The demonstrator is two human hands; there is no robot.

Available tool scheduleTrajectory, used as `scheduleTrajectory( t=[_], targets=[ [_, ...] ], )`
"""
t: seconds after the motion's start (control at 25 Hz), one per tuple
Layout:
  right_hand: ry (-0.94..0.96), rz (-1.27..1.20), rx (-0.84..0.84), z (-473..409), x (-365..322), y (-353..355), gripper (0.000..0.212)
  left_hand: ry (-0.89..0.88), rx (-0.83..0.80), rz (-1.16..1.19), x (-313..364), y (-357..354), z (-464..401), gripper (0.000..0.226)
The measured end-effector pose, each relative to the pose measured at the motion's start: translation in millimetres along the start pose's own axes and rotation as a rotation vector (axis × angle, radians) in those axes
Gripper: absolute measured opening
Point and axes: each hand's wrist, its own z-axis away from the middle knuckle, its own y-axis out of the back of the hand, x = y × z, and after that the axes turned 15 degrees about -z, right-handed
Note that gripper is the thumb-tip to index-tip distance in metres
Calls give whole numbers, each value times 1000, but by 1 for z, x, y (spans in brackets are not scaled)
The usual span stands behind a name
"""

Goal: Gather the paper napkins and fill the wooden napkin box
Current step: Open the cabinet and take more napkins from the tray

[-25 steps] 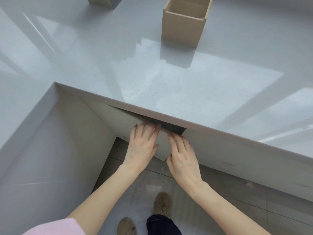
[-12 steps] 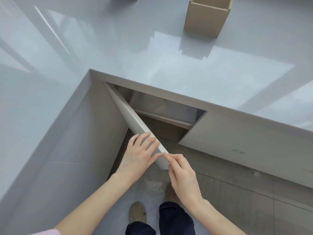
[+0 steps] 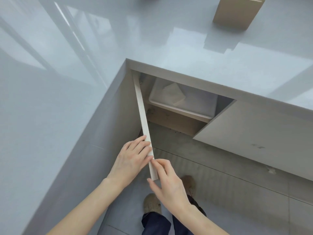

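Note:
The cabinet door [image 3: 143, 116] under the counter stands swung wide. My left hand [image 3: 131, 160] and my right hand [image 3: 166, 180] both grip its free top edge. Inside, on a shelf, a clear plastic bin [image 3: 196, 106] holds a stack of white paper napkins [image 3: 173, 94]. The wooden napkin box [image 3: 236, 12] stands on the counter at the far right, its top cut off by the frame.
The glossy grey L-shaped countertop [image 3: 84, 73] wraps around the corner where I stand. A shut cabinet door [image 3: 254, 138] is to the right of the opening. My feet are on the tiled floor [image 3: 237, 192] below.
The cabinet door went from barely cracked to fully swung out with both hands on its edge. The bin with napkins came into view, and my view shifted down and left.

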Motion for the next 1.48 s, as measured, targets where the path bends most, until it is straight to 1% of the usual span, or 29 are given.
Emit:
scheduleTrajectory(
  t=[0.16, 0.44, 0.6, 0.72, 0.8, 0.92, 1.0, 1.16, 1.28, 1.48],
  targets=[
    [-26, -13, 5, -5, -19, -32, 52, 41, -49, 2, -21, 4, 18, 31],
    [-76, -18, 44, -5, -37, -52, 57, 10, -100, 31, -37, 7, 25, 31],
    [-77, -39, 47, -9, -38, -35, 51, -17, -71, 31, -35, 15, 9, 32],
    [-131, -13, 70, -20, -29, -10, 57, 1, -55, 52, -26, 19, -16, 36],
    [-186, 41, 43, -35, -17, 12, 62, 25, -72, 54, -15, 19, -39, 38],
    [-280, 158, -70, -61, 7, 48, 60, 79, -157, 65, 3, 15, -71, 44],
    [-321, 205, -106, -77, 21, 70, 62, 110, -226, 57, 13, 8, -93, 49],
    [-313, 314, -140, -114, 46, 108, 66, 197, -426, 106, 27, -2, -137, 59],
    [-298, 390, -172, -139, 64, 126, 69, 219, -500, 48, 31, -21, -160, 62],
    [-337, 463, -300, -171, 98, 140, 73, 262, -641, 23, 32, -49, -188, 61]
  ],
)
